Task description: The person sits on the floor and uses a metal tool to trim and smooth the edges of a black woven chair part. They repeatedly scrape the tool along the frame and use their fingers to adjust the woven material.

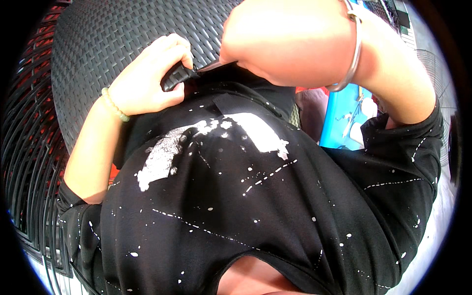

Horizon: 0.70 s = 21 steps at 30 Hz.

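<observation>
My left hand (142, 78) is closed round a short black ridged piece (177, 76), pinched between thumb and fingers just above my lap. From its right end a thin, dark, pointed strip (210, 67) runs to my right hand (275, 42). The right hand is curled into a fist, back turned upward, and its fingertips are hidden, so what they grip cannot be made out. Beyond both hands stands a black woven rattan surface (118, 44), curved at its left side.
At the right, past my right forearm, is a blue tray-like surface (337, 118) with small white things on it. Black strands (29, 147) curve along the left edge. A round wire grille (432, 73), like a fan's, shows at the far right.
</observation>
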Available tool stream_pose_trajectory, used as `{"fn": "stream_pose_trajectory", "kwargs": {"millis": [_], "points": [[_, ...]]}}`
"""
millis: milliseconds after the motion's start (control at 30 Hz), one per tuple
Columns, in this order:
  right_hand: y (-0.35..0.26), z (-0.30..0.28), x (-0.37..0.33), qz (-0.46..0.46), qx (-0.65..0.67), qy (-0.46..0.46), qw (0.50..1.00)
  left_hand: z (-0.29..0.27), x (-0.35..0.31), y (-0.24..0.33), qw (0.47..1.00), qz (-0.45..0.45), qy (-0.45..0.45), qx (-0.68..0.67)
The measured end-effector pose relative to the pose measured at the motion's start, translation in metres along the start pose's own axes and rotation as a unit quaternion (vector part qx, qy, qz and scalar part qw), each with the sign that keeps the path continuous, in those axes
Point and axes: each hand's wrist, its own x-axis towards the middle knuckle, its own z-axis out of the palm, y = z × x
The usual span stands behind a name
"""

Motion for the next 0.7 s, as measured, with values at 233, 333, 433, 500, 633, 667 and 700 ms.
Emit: {"fn": "stream_pose_trajectory", "kwargs": {"millis": [233,333,433,500,633,667,700], "points": [[0.007,0.001,0.0,0.0,0.033,0.014,0.999,0.002,0.0,-0.004,1.0,0.0,0.0,0.002],[0.012,0.007,0.003,-0.022,0.003,0.004,1.0,0.004,0.0,-0.003,1.0,0.006,0.007,0.008],[0.018,0.001,0.001,-0.074,0.026,0.026,0.997,0.007,0.001,-0.005,1.0,0.006,0.012,0.013],[0.021,0.006,0.003,-0.086,0.016,0.042,0.995,0.008,0.001,-0.004,1.0,-0.007,0.005,0.016],[0.02,0.027,0.012,-0.068,-0.03,0.063,0.995,0.012,0.001,-0.009,1.0,0.005,0.016,0.017],[0.021,0.027,0.012,-0.061,-0.035,0.06,0.996,0.013,0.0,-0.01,1.0,0.005,0.019,0.017],[0.021,0.028,0.013,-0.053,-0.04,0.057,0.996,0.014,0.0,-0.011,1.0,0.005,0.021,0.017]]}}
